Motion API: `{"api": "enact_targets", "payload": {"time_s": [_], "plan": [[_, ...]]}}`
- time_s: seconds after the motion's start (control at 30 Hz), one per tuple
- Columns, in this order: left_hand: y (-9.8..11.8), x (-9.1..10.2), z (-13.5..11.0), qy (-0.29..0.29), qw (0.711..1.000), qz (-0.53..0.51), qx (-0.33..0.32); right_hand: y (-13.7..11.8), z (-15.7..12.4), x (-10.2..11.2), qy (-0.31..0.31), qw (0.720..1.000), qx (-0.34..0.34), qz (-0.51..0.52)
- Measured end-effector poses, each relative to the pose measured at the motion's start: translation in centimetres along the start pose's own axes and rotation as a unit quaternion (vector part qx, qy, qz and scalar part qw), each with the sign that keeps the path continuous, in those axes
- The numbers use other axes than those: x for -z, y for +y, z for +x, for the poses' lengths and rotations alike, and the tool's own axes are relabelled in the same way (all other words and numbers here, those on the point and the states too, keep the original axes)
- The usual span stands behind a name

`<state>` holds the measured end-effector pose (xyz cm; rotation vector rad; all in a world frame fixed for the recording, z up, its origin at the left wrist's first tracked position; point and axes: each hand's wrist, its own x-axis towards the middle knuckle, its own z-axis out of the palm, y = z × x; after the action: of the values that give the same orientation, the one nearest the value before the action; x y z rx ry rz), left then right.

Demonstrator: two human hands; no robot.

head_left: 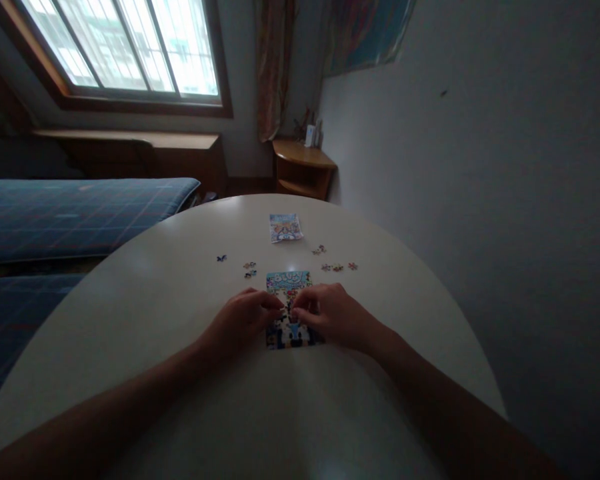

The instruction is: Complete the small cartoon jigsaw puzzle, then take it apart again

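Observation:
A partly assembled jigsaw puzzle (295, 339) with a bright cartoon print lies on the white round table (190, 413) in front of me. My left hand (245, 319) rests over its left side, thumb and fingertips drawn together near the middle; what they hold, if anything, is too small to make out. From the right, my right hand (335, 317) reaches over the picture with thumb and forefinger pinched at a small dark puzzle piece (289, 308). The two sets of fingertips are close together, and the hands cover parts of the puzzle.
Loose puzzle pieces lie beyond the puzzle: one piece (222, 258) far left, a pair (250, 269) nearer, and several pieces (337, 268) at right. Behind them is a printed sheet (285, 228). A plaid mattress (80, 213) stands left, a wall (455, 200) right.

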<state>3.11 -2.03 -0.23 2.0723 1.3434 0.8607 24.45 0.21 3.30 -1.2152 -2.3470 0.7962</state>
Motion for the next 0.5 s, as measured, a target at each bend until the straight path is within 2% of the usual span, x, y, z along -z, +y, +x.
{"api": "enact_targets", "payload": {"time_s": [0.1,0.27,0.4,0.5], "plan": [[-0.09,0.00,-0.14,-0.010,1.000,0.014,-0.005,0.06,-0.02,0.38,0.004,1.000,-0.010,-0.008],[-0.16,0.00,-0.16,-0.026,0.998,0.046,-0.041,-0.28,-0.21,0.55,-0.004,0.999,0.025,-0.036],[-0.40,-0.15,-0.16,-0.023,0.996,0.060,-0.067,-0.50,-0.43,0.51,-0.029,0.995,0.035,-0.091],[-0.33,-0.16,-0.17,-0.020,0.995,0.074,-0.059,-0.47,-0.59,0.36,-0.048,0.993,0.036,-0.097]]}}
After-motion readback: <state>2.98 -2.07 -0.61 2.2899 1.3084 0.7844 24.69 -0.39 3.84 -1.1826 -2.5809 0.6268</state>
